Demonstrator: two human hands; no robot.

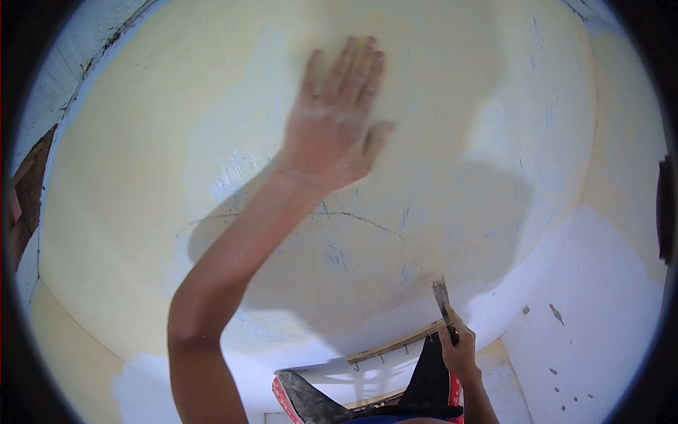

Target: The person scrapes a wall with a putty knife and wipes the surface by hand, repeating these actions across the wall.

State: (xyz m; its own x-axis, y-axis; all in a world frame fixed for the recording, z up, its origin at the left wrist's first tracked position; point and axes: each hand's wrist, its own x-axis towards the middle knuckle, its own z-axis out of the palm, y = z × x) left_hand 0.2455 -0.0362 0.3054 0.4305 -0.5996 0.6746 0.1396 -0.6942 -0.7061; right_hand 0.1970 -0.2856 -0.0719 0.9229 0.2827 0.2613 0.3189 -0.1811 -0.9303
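My left hand point(332, 134) lies spread against a pale yellow wall point(141, 177), fingers pointing up and thumb out to the right. Whitish dust shows on its knuckles, and the fingers are slightly blurred. Blue scratches, whitish patches and a thin dark curved line mark the wall around and below it. Lower right, my right hand point(462, 348) is wrapped round the handle of a scraper point(441, 292). The scraper's blade points up and overlaps the wall's lower part in this view.
A wooden strip with hooks point(394, 345) runs along the bottom, near my dark trousers with red sides point(307, 396). At right, a white-patched side wall point(565, 283) has several chips. A broken opening point(32, 180) shows at far left, a dark object point(665, 212) at far right.
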